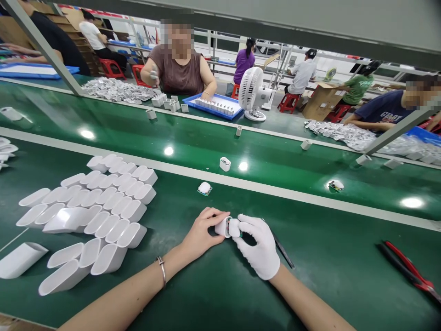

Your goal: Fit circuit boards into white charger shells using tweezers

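Across the green bench (330, 276) our forearms (129, 287) angle inward; our half-closed left hand (202, 231) pinches a case (220, 229), our curled, gloved right hand (259, 246) a board (234, 228).

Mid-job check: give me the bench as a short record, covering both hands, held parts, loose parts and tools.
Left hand: bare, gripping a small white casing
Right hand: white-gloved, holding a white piece with a green edge at the casing's open end
Fit: cannot tell whether the piece is partly inside
Loose part: white-topped circuit board beyond the hands
Left side: cluster of open white shells
Tools: thin black tool beside the right hand; red-and-black-handled pliers farther right
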`<state>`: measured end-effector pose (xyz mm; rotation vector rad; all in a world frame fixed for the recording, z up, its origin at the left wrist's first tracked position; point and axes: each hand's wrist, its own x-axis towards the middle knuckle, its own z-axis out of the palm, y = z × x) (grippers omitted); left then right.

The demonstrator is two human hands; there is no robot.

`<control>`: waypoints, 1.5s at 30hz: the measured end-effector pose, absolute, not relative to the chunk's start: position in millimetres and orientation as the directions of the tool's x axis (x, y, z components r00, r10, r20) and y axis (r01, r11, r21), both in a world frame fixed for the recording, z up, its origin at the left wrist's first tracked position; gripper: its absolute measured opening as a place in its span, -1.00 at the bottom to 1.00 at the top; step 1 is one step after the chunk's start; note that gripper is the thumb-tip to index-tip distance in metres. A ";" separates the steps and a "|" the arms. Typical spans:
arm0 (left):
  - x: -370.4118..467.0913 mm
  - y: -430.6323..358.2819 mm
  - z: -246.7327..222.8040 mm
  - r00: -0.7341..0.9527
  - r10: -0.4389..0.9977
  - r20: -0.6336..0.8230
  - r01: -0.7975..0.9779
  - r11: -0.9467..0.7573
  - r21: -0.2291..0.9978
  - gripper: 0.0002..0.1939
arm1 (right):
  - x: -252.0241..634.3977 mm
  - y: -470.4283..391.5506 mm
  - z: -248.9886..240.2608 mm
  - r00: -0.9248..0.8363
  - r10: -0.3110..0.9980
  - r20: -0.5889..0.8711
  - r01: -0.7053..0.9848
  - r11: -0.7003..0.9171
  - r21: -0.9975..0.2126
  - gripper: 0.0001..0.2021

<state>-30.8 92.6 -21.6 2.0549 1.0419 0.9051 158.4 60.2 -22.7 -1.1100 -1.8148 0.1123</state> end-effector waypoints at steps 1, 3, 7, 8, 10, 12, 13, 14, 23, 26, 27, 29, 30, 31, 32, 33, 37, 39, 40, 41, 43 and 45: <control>-30.9 92.9 -22.1 0.446 0.850 0.280 0.402 -0.470 0.785 -0.40 | 158.3 60.1 -23.0 -0.122 0.717 0.687 0.650 0.580 -0.490 -0.78; -30.9 93.1 -23.1 0.450 0.847 0.282 0.410 -0.477 0.778 -0.40 | 157.7 59.9 -23.3 -0.155 0.694 0.703 0.693 0.583 -0.424 -0.76; -30.7 92.8 -25.0 0.448 0.846 0.288 0.420 -0.484 0.768 -0.40 | 153.6 61.1 -22.4 -0.190 0.626 0.757 0.771 0.573 -0.280 -0.73; -30.8 92.7 -25.5 0.446 0.846 0.292 0.420 -0.486 0.766 -0.40 | 152.1 61.6 -21.7 -0.192 0.622 0.759 0.781 0.565 -0.265 -0.73; -31.2 92.4 -26.0 0.447 0.841 0.305 0.418 -0.497 0.761 -0.41 | 150.0 62.0 -20.2 -0.212 0.647 0.732 0.796 0.549 -0.254 -0.76; -31.5 91.9 -25.4 0.449 0.840 0.304 0.413 -0.497 0.763 -0.43 | 150.4 60.7 -18.7 -0.276 0.692 0.667 0.787 0.561 -0.257 -0.77; -31.6 91.5 -24.5 0.449 0.845 0.292 0.412 -0.485 0.771 -0.44 | 151.9 59.2 -18.2 -0.310 0.719 0.622 0.777 0.569 -0.270 -0.75; -31.4 91.2 -23.1 0.445 0.853 0.272 0.411 -0.465 0.784 -0.46 | 154.2 57.2 -18.0 -0.335 0.743 0.580 0.768 0.572 -0.288 -0.71; -29.5 91.9 -13.6 0.474 0.870 0.137 0.355 -0.330 0.874 -0.56 | 159.7 49.9 -12.8 -0.504 0.780 0.371 0.755 0.606 -0.249 -0.54; -32.0 92.0 -13.0 0.474 0.877 0.075 0.366 -0.274 0.889 -0.52 | 164.6 55.9 1.1 -0.404 0.845 0.351 0.837 0.496 -0.231 -0.61; -32.7 91.7 -12.6 0.485 0.872 0.060 0.368 -0.266 0.891 -0.50 | 170.2 58.5 7.0 -0.319 0.897 0.306 0.892 0.393 -0.223 -0.66; -33.8 91.0 -11.3 0.509 0.860 0.046 0.368 -0.266 0.891 -0.48 | 186.2 64.2 18.4 -0.091 0.993 0.072 0.981 0.102 -0.163 -0.72; -34.0 90.7 -10.5 0.520 0.853 0.045 0.368 -0.271 0.889 -0.48 | 195.4 66.9 23.1 0.020 0.996 -0.091 0.994 -0.029 -0.106 -0.76; -34.1 90.4 -9.8 0.530 0.847 0.045 0.367 -0.277 0.888 -0.47 | 204.1 69.3 26.8 0.098 0.966 -0.241 0.992 -0.113 -0.050 -0.80; -34.1 90.3 -9.2 0.538 0.841 0.047 0.364 -0.282 0.888 -0.46 | 211.6 71.1 29.5 0.128 0.927 -0.353 0.989 -0.144 -0.020 -0.84; -34.2 90.3 -8.8 0.549 0.834 0.045 0.359 -0.284 0.889 -0.44 | 217.3 72.3 31.2 0.124 0.901 -0.415 0.989 -0.147 -0.023 -0.88; -35.4 91.3 -9.8 0.624 0.781 -0.024 0.358 -0.258 0.897 -0.35 | 217.7 72.0 34.4 -0.016 0.946 -0.324 0.962 -0.074 -0.264 -0.84; -36.2 92.7 -11.2 0.650 0.759 -0.037 0.355 -0.259 0.898 -0.35 | 208.5 70.9 36.0 -0.204 0.956 -0.212 0.890 0.091 -0.447 -0.81; -36.5 93.5 -11.7 0.659 0.752 -0.029 0.343 -0.266 0.901 -0.36 | 203.2 70.6 36.6 -0.319 0.937 -0.144 0.835 0.206 -0.511 -0.79; -36.6 94.4 -12.1 0.668 0.744 -0.012 0.325 -0.277 0.904 -0.37 | 198.0 70.4 36.6 -0.415 0.906 -0.081 0.784 0.311 -0.537 -0.77; -36.5 96.2 -11.7 0.690 0.723 0.020 0.288 -0.300 0.909 -0.39 | 188.9 70.7 35.3 -0.516 0.856 -0.012 0.748 0.444 -0.492 -0.75; -36.0 97.4 -10.2 0.707 0.706 0.041 0.266 -0.319 0.910 -0.39 | 182.5 71.4 32.5 -0.525 0.851 0.012 0.778 0.486 -0.399 -0.76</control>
